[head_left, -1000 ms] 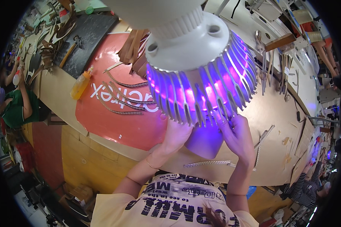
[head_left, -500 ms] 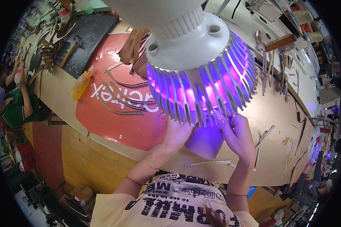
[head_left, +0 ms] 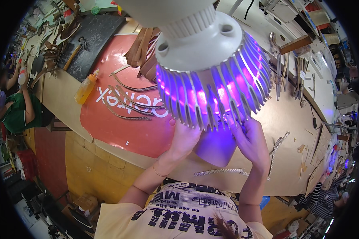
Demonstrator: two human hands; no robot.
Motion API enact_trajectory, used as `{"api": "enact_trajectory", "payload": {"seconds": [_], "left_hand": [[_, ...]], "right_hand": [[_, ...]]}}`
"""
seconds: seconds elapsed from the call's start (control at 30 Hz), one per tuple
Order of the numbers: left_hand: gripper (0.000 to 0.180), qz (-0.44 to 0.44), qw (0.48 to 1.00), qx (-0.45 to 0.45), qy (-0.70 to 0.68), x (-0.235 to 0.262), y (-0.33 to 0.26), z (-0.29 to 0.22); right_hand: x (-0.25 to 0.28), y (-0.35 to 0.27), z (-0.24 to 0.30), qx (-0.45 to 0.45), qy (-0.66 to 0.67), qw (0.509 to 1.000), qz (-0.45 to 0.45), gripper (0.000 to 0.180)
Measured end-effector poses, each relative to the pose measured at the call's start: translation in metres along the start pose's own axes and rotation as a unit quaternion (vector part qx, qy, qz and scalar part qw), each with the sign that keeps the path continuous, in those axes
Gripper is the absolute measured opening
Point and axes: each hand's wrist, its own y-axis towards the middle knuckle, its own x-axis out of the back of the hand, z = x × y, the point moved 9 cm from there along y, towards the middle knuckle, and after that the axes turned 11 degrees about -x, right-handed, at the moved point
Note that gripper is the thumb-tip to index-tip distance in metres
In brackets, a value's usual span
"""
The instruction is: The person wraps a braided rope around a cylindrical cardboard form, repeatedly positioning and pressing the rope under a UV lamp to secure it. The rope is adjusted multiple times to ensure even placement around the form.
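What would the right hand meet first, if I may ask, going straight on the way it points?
Probably the white, purple-lit lamp with silver fins, ahead of the right hand in view; depth is unclear, so the hand might pass beneath.

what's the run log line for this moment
left hand, right hand: under purple-lit lamp | grips: hidden | braided strips: on red sheet
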Motion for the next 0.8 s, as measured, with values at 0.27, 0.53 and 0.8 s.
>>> {"api": "enact_trajectory", "payload": {"seconds": [0.27, 0.53, 0.8], "left_hand": [[0.051, -0.002, 0.999, -0.038, -0.027, 0.009, 0.005, 0.007], [0.053, 0.061, 0.969, -0.055, 0.233, 0.018, 0.013, 0.028], [0.041, -0.057, 0.987, 0.108, -0.108, 0.026, 0.004, 0.054]], "right_hand": [[-0.001, 0.004, -0.007, -0.03, -0.002, 0.999, -0.012, 0.021], [-0.001, 0.006, -0.006, 0.003, 0.04, 0.999, -0.026, 0.019], [0.002, 0.005, -0.008, 0.013, 0.135, 0.99, -0.024, 0.034]]}}
